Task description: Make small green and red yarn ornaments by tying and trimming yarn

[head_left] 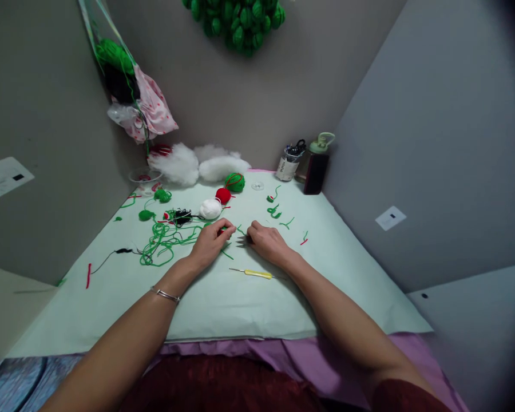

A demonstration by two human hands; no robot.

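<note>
My left hand [212, 240] rests on the pale green table sheet [223, 309], fingers pinched on a small red and green crocheted piece [221, 230]. A tangle of loose green yarn [167, 243] trails from it to the left. My right hand [266, 240] lies just to the right, fingers curled down over something small and dark at its fingertips [242, 241] that I cannot make out. A yellow-handled crochet hook [256, 273] lies on the sheet just below both hands, untouched.
Behind the hands sit a white yarn ball [210, 209], a red one [223, 195] and a green one [234, 182], then white stuffing [197, 163]. A cup of tools [288, 163] and a dark bottle [316, 166] stand at the back right. Yarn scraps [278, 212] lie scattered.
</note>
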